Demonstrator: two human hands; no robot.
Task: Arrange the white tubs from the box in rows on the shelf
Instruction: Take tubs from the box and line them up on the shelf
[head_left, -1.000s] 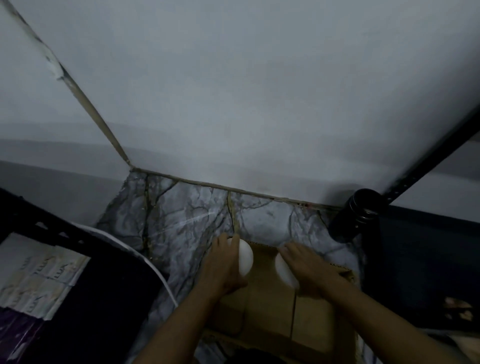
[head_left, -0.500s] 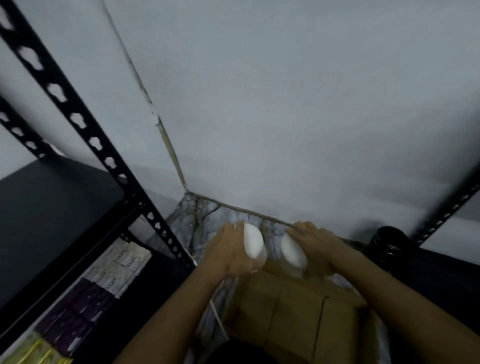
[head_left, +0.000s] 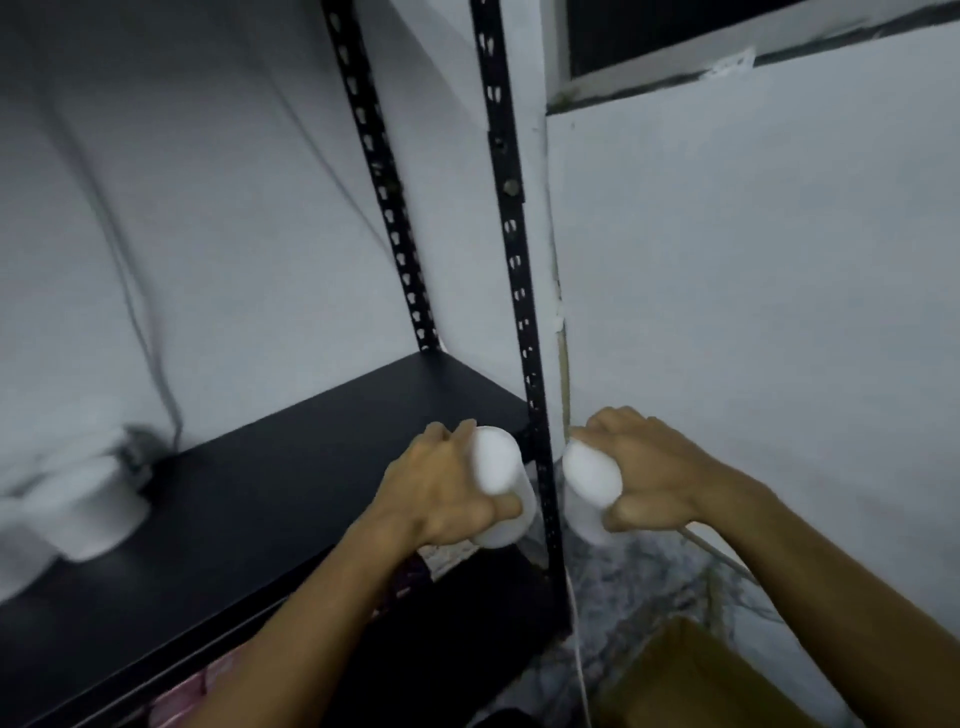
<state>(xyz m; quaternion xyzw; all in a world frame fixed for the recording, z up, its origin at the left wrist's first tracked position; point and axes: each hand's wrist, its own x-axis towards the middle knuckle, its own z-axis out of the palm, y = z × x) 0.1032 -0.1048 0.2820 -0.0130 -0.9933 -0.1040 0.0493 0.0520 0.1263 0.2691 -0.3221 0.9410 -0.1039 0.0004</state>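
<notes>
The left hand (head_left: 441, 488) grips one white tub (head_left: 501, 488), fingers curled round its side with the lid end facing the camera; the right hand (head_left: 649, 478) grips a second tub (head_left: 589, 475) the same way. The left tub hangs over the right front corner of the black shelf (head_left: 270, 499); the right tub is just outside the front upright (head_left: 519, 291), over the floor. More tubs (head_left: 83, 509), blurred, stand at the shelf's far left. The box (head_left: 696, 675) sits on the floor below right

The step looks like carrying both tubs in. To do it well, the person would bring the right tub round the upright without knocking it, turn each tub upright, and set them down touching the standing tubs so the row runs straight, base flat before letting go
</notes>
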